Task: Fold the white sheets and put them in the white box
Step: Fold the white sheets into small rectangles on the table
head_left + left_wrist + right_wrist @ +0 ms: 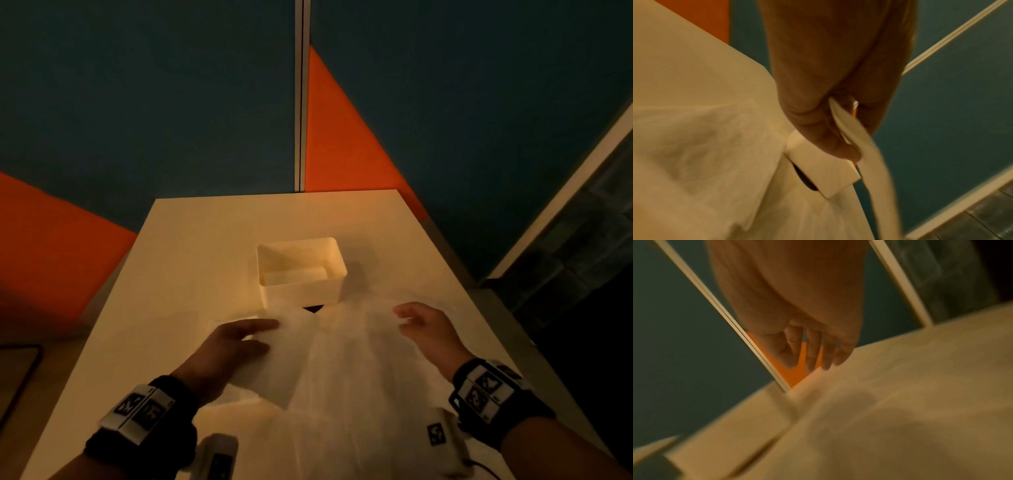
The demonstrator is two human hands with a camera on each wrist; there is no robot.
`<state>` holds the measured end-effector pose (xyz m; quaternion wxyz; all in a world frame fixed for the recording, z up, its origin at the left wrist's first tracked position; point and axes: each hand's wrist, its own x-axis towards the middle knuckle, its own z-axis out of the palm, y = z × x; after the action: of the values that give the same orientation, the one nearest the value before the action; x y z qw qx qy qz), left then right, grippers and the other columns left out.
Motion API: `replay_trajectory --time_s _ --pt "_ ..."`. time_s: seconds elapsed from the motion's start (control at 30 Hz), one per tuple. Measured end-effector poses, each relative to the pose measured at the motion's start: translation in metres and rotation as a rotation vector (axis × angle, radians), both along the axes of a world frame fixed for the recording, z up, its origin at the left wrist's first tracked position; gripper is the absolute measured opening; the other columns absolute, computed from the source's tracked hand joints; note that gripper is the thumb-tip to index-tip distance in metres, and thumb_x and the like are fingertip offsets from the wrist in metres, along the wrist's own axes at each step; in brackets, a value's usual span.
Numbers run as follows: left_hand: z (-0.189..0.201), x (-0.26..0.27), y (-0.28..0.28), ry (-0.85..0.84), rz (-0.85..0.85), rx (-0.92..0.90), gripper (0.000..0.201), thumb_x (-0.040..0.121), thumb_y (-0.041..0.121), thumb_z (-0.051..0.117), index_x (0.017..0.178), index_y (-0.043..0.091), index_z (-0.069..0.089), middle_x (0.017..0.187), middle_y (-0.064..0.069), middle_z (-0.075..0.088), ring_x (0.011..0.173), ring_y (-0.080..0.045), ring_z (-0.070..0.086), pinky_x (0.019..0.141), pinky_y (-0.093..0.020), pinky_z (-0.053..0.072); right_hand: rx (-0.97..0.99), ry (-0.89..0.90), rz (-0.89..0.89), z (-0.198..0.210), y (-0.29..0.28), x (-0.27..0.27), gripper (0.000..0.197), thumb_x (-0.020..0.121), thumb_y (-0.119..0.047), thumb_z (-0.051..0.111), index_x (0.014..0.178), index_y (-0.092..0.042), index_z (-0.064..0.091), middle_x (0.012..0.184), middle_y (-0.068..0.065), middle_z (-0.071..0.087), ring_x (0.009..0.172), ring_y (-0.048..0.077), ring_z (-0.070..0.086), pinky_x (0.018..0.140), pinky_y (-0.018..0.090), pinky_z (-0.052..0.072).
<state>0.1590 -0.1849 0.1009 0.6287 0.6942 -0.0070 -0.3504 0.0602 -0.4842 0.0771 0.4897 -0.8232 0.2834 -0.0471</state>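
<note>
A thin white sheet lies spread and wrinkled on the white table, in front of the open white box. My left hand sits on the sheet's left part, where a layer is folded over. In the left wrist view my left hand pinches a white edge of the sheet between thumb and fingers, close to the box. My right hand hovers over the sheet's far right corner. Its fingers are loosely spread above the sheet and hold nothing I can see.
A small flat white piece lies on the table beside my left fingers. A dark triangular spot shows at the foot of the box. Teal and orange wall panels stand behind the table. A dark-framed object sits off the table's left side.
</note>
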Motion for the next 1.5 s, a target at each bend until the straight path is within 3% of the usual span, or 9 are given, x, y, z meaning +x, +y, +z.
replay_trajectory --time_s 0.17,0.33,0.47,0.6,0.9,1.07,1.23,1.37,1.5 --pt "-0.023 0.001 0.028 0.04 0.233 0.05 0.037 0.086 -0.008 0.055 0.116 0.013 0.059 0.106 -0.01 0.058 0.096 -0.035 0.059 0.081 -0.043 0.05 -0.52 0.372 0.259 -0.043 -0.038 -0.024 0.019 0.087 -0.02 0.06 0.091 -0.038 0.065 0.126 -0.007 0.051 0.121 0.015 0.048 0.1 0.03 0.04" --pt "-0.047 0.0 0.041 -0.099 0.27 0.281 0.044 0.081 -0.006 0.064 0.118 0.018 0.061 0.108 -0.012 0.057 0.09 -0.031 0.059 0.084 -0.042 0.051 -0.574 0.307 0.356 -0.051 -0.024 -0.048 0.032 0.08 -0.03 0.069 0.065 -0.052 0.051 0.131 -0.014 0.048 0.121 0.01 0.049 0.102 0.032 0.041" --pt "-0.048 -0.003 0.039 -0.132 0.296 0.344 0.051 0.07 0.005 0.073 0.119 0.016 0.063 0.09 -0.012 0.064 0.089 -0.037 0.062 0.087 -0.046 0.051 -0.619 0.293 0.399 -0.048 -0.012 -0.057 0.021 0.085 -0.03 0.062 0.1 -0.043 0.069 0.148 -0.012 0.035 0.136 0.011 0.034 0.111 0.034 0.032" --pt "-0.057 -0.001 0.038 -0.206 0.306 0.402 0.054 0.068 0.004 0.069 0.12 0.018 0.063 0.089 -0.019 0.067 0.083 -0.036 0.063 0.084 -0.047 0.053 -0.67 0.344 0.413 -0.049 -0.012 -0.06 0.038 0.092 -0.033 0.05 0.128 -0.044 0.053 0.155 -0.013 0.019 0.143 0.013 0.02 0.117 0.034 0.022" --pt "-0.076 0.008 0.038 -0.306 0.282 0.469 0.052 0.078 -0.004 0.062 0.124 0.019 0.06 0.104 -0.017 0.065 0.09 -0.033 0.062 0.088 -0.043 0.05 -0.658 0.377 0.421 -0.052 -0.01 -0.062 0.052 0.096 -0.015 0.037 0.143 -0.039 0.033 0.157 -0.016 0.009 0.145 0.015 0.012 0.118 0.034 0.019" --pt "-0.083 0.01 0.038 -0.413 0.214 0.588 0.048 0.078 0.002 0.065 0.124 0.014 0.059 0.124 -0.017 0.058 0.107 -0.034 0.056 0.098 -0.041 0.044 -0.678 0.348 0.413 -0.046 -0.006 -0.059 0.054 0.097 -0.011 0.035 0.145 -0.035 0.03 0.155 -0.02 0.016 0.145 0.012 0.013 0.113 0.032 0.019" --pt "-0.063 0.006 0.03 -0.516 -0.113 1.035 0.059 0.084 0.047 0.06 0.138 0.034 0.041 0.155 -0.01 0.011 0.136 -0.037 0.018 0.111 -0.046 0.025 -0.583 0.147 0.291 -0.037 -0.001 -0.046 0.042 0.092 -0.009 0.051 0.132 -0.023 0.053 0.14 -0.006 0.048 0.13 0.012 0.043 0.11 0.028 0.031" --pt "-0.041 -0.002 0.007 -0.67 -0.175 0.932 0.063 0.083 0.049 0.061 0.14 0.035 0.037 0.154 -0.003 0.016 0.138 -0.032 0.019 0.11 -0.049 0.027 -0.333 -0.021 0.225 -0.005 0.015 -0.023 0.034 0.089 0.001 0.055 0.118 -0.015 0.063 0.122 -0.002 0.058 0.113 0.013 0.055 0.099 0.019 0.042" --pt "-0.013 -0.013 -0.025 -0.346 -0.197 0.24 0.048 0.084 0.022 0.068 0.129 0.023 0.051 0.131 0.004 0.052 0.116 -0.01 0.051 0.091 -0.019 0.042 -0.124 -0.158 0.239 0.034 0.046 -0.005 0.033 0.088 0.003 0.057 0.114 -0.015 0.065 0.114 -0.012 0.057 0.096 -0.001 0.057 0.078 0.0 0.042"
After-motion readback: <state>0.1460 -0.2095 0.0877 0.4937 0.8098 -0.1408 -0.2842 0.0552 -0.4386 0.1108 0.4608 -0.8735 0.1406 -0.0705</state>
